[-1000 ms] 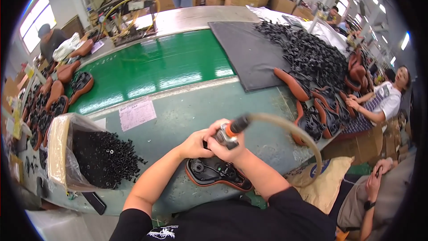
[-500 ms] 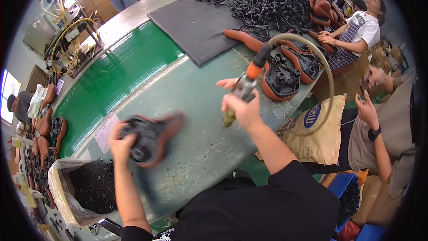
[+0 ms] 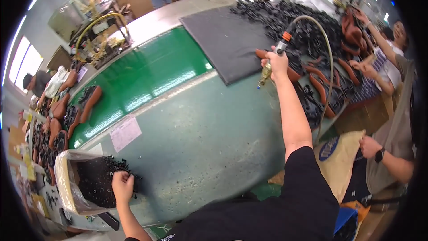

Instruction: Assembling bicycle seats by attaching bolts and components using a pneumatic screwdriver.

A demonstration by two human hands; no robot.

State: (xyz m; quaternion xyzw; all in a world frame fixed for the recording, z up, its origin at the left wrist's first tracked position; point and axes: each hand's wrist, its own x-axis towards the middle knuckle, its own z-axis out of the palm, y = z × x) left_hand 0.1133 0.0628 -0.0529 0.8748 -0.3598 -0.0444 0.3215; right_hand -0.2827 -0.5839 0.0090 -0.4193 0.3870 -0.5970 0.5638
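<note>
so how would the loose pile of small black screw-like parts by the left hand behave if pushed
The loose pile of small black screw-like parts would probably slide and scatter, as pieces spill past the cream, plastic-lined box. Each piece is likely light, being tiny beside the left hand.

We see a long green-grey counter point(image 3: 200, 138), scuffed and pitted toward the front. A glossy bright-green strip point(image 3: 147, 76) runs along it, with a flat dark grey sheet point(image 3: 218, 40) at its right end. Nearer, on the left, we find a pinkish paper point(image 3: 125, 133) and a plastic-lined box point(image 3: 66, 183), its open side facing right, small black screws point(image 3: 93, 180) spilling out. Brown-and-black saddles point(image 3: 91, 102) crowd both ends; black parts point(image 3: 267, 15) are heaped at the far right.
</note>
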